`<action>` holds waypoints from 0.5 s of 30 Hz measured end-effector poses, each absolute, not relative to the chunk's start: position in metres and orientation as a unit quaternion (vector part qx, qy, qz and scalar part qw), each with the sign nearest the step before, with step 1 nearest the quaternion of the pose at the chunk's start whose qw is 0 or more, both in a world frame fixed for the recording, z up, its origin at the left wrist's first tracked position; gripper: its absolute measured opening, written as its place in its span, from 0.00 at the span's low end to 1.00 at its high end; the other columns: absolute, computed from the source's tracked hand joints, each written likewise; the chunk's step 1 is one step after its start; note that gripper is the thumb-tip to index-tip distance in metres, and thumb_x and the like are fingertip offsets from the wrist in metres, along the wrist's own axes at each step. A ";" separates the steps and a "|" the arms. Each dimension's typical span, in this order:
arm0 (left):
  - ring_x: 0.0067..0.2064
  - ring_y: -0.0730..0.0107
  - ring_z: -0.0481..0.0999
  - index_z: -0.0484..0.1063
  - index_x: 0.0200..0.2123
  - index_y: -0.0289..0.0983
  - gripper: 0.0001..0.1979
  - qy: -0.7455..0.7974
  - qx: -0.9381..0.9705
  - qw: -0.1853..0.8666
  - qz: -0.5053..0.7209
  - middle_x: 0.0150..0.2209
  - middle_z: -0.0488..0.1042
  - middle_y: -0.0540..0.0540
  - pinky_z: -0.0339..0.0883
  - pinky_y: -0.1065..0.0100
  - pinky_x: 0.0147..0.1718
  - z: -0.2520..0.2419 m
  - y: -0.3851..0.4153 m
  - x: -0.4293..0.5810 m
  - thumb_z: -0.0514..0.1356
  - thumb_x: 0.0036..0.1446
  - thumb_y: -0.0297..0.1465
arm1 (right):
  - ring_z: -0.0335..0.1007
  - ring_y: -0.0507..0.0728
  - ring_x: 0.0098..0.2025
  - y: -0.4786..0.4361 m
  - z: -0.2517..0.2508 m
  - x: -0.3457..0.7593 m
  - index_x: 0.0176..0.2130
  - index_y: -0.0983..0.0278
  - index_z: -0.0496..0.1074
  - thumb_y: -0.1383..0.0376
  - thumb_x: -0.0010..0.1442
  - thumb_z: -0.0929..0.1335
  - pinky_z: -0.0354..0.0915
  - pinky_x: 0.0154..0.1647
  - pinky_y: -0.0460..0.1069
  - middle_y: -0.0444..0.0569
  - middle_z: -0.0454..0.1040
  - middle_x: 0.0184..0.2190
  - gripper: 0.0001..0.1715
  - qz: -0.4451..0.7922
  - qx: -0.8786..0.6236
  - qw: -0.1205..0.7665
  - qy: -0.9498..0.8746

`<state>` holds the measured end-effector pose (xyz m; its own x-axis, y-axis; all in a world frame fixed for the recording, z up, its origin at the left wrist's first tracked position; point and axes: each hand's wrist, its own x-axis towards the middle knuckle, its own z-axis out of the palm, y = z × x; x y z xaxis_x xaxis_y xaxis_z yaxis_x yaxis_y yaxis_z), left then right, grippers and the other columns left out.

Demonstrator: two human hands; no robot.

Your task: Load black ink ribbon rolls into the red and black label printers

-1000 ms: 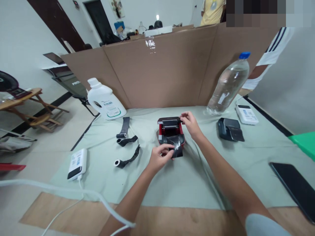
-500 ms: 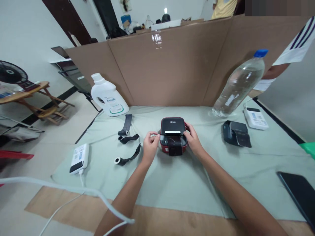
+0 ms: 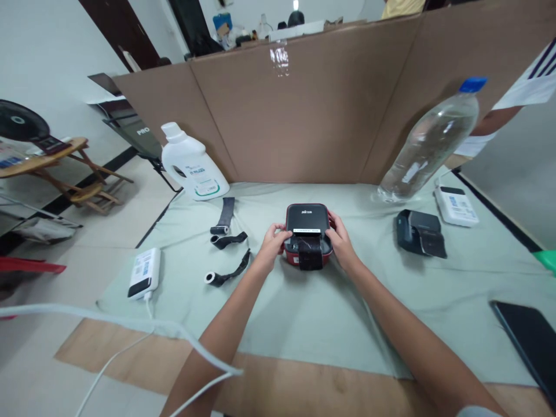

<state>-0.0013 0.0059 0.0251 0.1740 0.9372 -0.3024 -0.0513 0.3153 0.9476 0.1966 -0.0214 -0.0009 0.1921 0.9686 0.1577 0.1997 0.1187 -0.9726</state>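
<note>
In the middle of the cloth-covered table sits a small black-and-red receipt printer (image 3: 308,217) with its lid down. A strip of dark paper (image 3: 310,259) hangs out over its front. My left hand (image 3: 274,243) grips its left side, thumb on the top near the lid's front edge. On the opposite side my right hand (image 3: 341,237) holds it likewise, fingers curled round the side and thumb on top. Left of the printer lie three dark paper rolls, partly unrolled: an upper roll (image 3: 225,217), a middle roll (image 3: 229,239) and a lower roll (image 3: 228,273).
A second black printer (image 3: 417,230) and a white power bank (image 3: 457,205) lie right, with a dark phone (image 3: 527,336) nearer. Another power bank (image 3: 144,272) trails a white cable (image 3: 130,320) at left. A detergent jug (image 3: 195,168) and water bottle (image 3: 428,147) lean against the cardboard (image 3: 299,121).
My left hand has come in closer, and its thumb now lies on the printer's top. My right thumb has shifted slightly on the lid edge. The view has tilted a little.
</note>
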 end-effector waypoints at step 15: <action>0.20 0.80 0.59 0.65 0.36 0.39 0.18 0.535 0.426 0.604 0.410 0.21 0.60 0.58 0.49 0.77 0.20 0.025 -0.002 -0.001 0.64 0.47 0.43 | 0.59 0.63 0.68 -0.015 -0.044 0.197 0.61 0.57 0.66 0.49 0.61 0.65 0.54 0.70 0.59 0.50 0.66 0.65 0.32 0.397 -0.488 0.639 -0.443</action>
<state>-0.0013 -0.0021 0.0254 0.0925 0.9507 -0.2961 -0.0391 0.3007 0.9529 0.1965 -0.0154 -0.0438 0.2931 0.9392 0.1787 -0.0762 0.2093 -0.9749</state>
